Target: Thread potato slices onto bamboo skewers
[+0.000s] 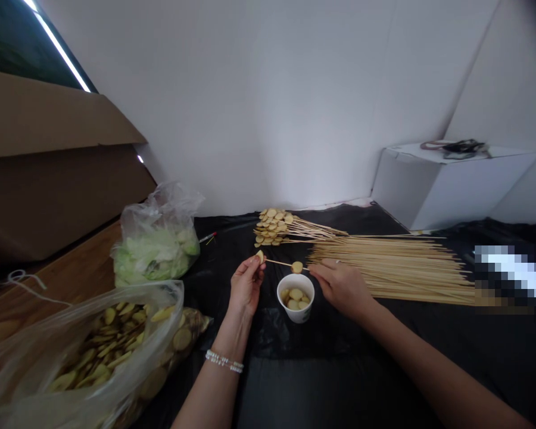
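My left hand [246, 287] pinches a pale round slice [260, 256] at the left end of a thin wooden skewer [277, 263]. Farther right on that skewer sits another slice [297, 267]. My right hand [342, 286] has its fingers closed on the skewer's right part. Just below the skewer, between my hands, stands a white cup [300, 316] with several slices in it. Behind my hands lies a pile of skewered slices [272, 227], sticks pointing right. A wide bundle of bare skewers [411, 268] lies beyond my right hand.
An open plastic bag of slices [111, 345] is at the lower left, with a bag of pale green pieces [156, 250] behind it. A red pen [208, 237] lies near that bag. A white box [446, 179] stands at the back right, a cardboard box [49, 161] at the left.
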The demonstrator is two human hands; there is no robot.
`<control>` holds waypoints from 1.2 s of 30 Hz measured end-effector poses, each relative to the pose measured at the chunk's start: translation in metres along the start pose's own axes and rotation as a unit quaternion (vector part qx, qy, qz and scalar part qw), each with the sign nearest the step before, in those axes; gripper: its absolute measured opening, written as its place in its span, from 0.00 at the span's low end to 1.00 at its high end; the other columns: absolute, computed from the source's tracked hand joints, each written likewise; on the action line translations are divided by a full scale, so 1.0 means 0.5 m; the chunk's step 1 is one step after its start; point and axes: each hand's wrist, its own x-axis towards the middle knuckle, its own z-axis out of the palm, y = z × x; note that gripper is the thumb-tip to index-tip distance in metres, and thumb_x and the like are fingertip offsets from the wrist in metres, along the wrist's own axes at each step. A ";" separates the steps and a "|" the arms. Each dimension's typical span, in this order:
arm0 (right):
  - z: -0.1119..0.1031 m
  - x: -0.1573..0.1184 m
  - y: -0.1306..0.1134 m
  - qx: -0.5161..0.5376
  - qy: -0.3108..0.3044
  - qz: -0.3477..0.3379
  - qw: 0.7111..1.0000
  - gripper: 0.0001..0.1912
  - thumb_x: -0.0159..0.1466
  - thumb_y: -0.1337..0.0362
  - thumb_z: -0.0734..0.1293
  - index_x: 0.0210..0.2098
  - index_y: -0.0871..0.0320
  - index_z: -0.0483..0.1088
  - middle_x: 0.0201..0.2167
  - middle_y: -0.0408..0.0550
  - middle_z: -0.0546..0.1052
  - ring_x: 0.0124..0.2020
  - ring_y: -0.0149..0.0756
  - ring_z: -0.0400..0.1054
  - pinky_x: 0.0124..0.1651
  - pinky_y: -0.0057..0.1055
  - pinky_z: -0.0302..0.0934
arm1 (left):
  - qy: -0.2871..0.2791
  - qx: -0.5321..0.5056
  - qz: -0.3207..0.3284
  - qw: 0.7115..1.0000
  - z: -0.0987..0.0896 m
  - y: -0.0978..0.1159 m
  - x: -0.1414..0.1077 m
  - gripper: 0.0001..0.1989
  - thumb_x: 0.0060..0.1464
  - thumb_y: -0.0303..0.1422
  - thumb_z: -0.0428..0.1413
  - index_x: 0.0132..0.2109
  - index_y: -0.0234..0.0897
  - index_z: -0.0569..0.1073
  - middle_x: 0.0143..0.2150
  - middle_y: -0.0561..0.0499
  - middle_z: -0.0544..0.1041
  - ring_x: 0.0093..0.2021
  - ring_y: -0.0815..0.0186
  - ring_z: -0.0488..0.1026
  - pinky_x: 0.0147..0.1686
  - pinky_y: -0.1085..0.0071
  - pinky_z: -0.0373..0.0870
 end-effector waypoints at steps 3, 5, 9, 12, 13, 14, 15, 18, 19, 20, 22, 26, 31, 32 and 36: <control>0.001 0.001 -0.001 0.002 0.009 -0.002 1.000 0.15 0.67 0.65 0.57 0.41 0.53 0.75 0.34 0.47 0.76 0.34 0.35 0.68 0.34 0.28 0.54 | 0.007 -0.051 -0.050 0.997 0.003 0.003 -0.001 0.05 0.48 0.23 0.61 0.35 0.33 0.77 0.34 0.49 0.80 0.26 0.75 0.73 0.26 0.81 0.69; 0.003 0.001 -0.001 0.001 0.016 -0.003 1.000 0.14 0.67 0.65 0.57 0.41 0.53 0.75 0.34 0.48 0.76 0.34 0.34 0.67 0.34 0.28 0.54 | 0.010 -0.090 -0.104 0.990 0.005 0.004 -0.001 0.04 0.52 0.24 0.58 0.36 0.33 0.76 0.33 0.49 0.79 0.26 0.75 0.74 0.26 0.80 0.70; 0.006 0.001 -0.002 0.004 0.036 -0.011 0.999 0.14 0.67 0.64 0.57 0.40 0.54 0.75 0.32 0.47 0.75 0.34 0.34 0.67 0.35 0.28 0.55 | -0.003 -0.109 -0.147 0.983 0.007 0.003 -0.001 0.05 0.56 0.27 0.55 0.37 0.33 0.76 0.32 0.49 0.79 0.27 0.73 0.75 0.27 0.78 0.71; 0.006 0.002 -0.003 0.013 0.052 -0.019 0.998 0.14 0.67 0.64 0.57 0.38 0.56 0.74 0.31 0.47 0.75 0.34 0.33 0.67 0.36 0.28 0.55 | 0.000 -0.082 -0.113 0.990 0.008 0.003 0.000 0.05 0.56 0.28 0.55 0.37 0.33 0.76 0.34 0.48 0.79 0.28 0.74 0.75 0.26 0.80 0.70; 0.007 0.002 -0.003 0.013 0.055 -0.022 0.998 0.14 0.67 0.65 0.57 0.38 0.56 0.74 0.31 0.48 0.74 0.35 0.33 0.66 0.37 0.28 0.55 | 0.004 -0.073 -0.098 0.992 0.008 0.002 0.000 0.05 0.56 0.28 0.55 0.37 0.33 0.76 0.34 0.48 0.79 0.27 0.74 0.75 0.26 0.80 0.70; 0.008 0.002 -0.003 0.012 0.058 -0.025 0.998 0.14 0.67 0.65 0.57 0.37 0.57 0.74 0.30 0.48 0.74 0.34 0.33 0.66 0.37 0.28 0.55 | 0.007 -0.063 -0.084 0.994 0.007 0.002 0.000 0.04 0.55 0.27 0.56 0.37 0.32 0.76 0.35 0.47 0.79 0.28 0.74 0.75 0.26 0.80 0.70; 0.009 0.002 -0.003 0.009 0.062 -0.028 0.998 0.14 0.67 0.65 0.57 0.36 0.58 0.74 0.30 0.48 0.74 0.34 0.33 0.66 0.36 0.28 0.55 | 0.008 -0.054 -0.072 0.996 0.007 0.002 0.001 0.04 0.55 0.27 0.56 0.37 0.32 0.76 0.35 0.47 0.80 0.28 0.74 0.75 0.26 0.80 0.70; 0.012 0.002 -0.001 -0.001 0.088 -0.038 0.995 0.14 0.67 0.67 0.57 0.33 0.58 0.74 0.28 0.48 0.73 0.33 0.34 0.65 0.35 0.28 0.54 | 0.001 -0.039 -0.047 0.998 0.005 0.001 0.000 0.04 0.53 0.26 0.58 0.36 0.31 0.76 0.36 0.45 0.80 0.29 0.73 0.75 0.26 0.80 0.71; 0.013 0.002 -0.001 -0.003 0.097 -0.043 0.994 0.14 0.66 0.68 0.57 0.33 0.58 0.74 0.28 0.48 0.73 0.32 0.34 0.65 0.35 0.28 0.54 | -0.001 -0.037 -0.042 0.998 0.004 0.000 0.000 0.04 0.53 0.25 0.58 0.36 0.31 0.77 0.36 0.45 0.80 0.29 0.73 0.75 0.27 0.80 0.71; 0.013 0.001 -0.001 -0.005 0.105 -0.048 0.993 0.13 0.66 0.69 0.57 0.32 0.58 0.73 0.28 0.48 0.73 0.32 0.34 0.64 0.35 0.28 0.53 | -0.002 -0.036 -0.038 0.999 0.004 0.000 0.000 0.04 0.53 0.25 0.58 0.36 0.31 0.77 0.36 0.45 0.80 0.29 0.73 0.75 0.27 0.80 0.71; 0.013 0.001 -0.003 -0.012 0.109 -0.056 0.992 0.13 0.65 0.70 0.58 0.32 0.58 0.73 0.28 0.48 0.73 0.32 0.34 0.64 0.34 0.29 0.52 | -0.002 -0.035 -0.033 0.999 0.003 -0.002 -0.001 0.04 0.52 0.25 0.58 0.36 0.30 0.77 0.35 0.44 0.80 0.28 0.73 0.75 0.27 0.81 0.71; 0.011 0.000 -0.008 -0.036 0.100 -0.061 0.993 0.13 0.65 0.70 0.58 0.31 0.59 0.72 0.26 0.47 0.72 0.32 0.35 0.62 0.33 0.30 0.50 | -0.002 -0.033 -0.029 0.999 0.002 -0.006 -0.001 0.04 0.52 0.25 0.59 0.36 0.30 0.77 0.35 0.44 0.80 0.28 0.73 0.74 0.27 0.81 0.71; 0.017 -0.002 -0.010 -0.046 0.088 -0.047 0.994 0.13 0.66 0.69 0.57 0.30 0.59 0.71 0.27 0.47 0.72 0.30 0.34 0.61 0.32 0.30 0.47 | -0.004 -0.027 -0.027 0.999 0.002 -0.008 0.000 0.04 0.50 0.26 0.60 0.35 0.30 0.78 0.34 0.44 0.80 0.27 0.73 0.74 0.26 0.81 0.71; 0.018 -0.002 -0.010 -0.043 0.084 -0.048 0.994 0.13 0.66 0.69 0.57 0.30 0.59 0.71 0.27 0.47 0.72 0.30 0.34 0.61 0.32 0.30 0.48 | -0.003 -0.025 -0.026 0.999 0.003 -0.008 0.000 0.04 0.50 0.26 0.60 0.35 0.30 0.78 0.34 0.44 0.80 0.27 0.74 0.74 0.26 0.81 0.71; 0.018 0.000 -0.005 -0.027 0.077 -0.052 0.995 0.12 0.64 0.71 0.57 0.29 0.59 0.69 0.27 0.47 0.71 0.32 0.35 0.62 0.34 0.30 0.49 | -0.007 -0.020 -0.022 1.000 0.006 -0.009 -0.002 0.04 0.49 0.26 0.60 0.35 0.30 0.78 0.34 0.44 0.80 0.27 0.74 0.74 0.26 0.81 0.71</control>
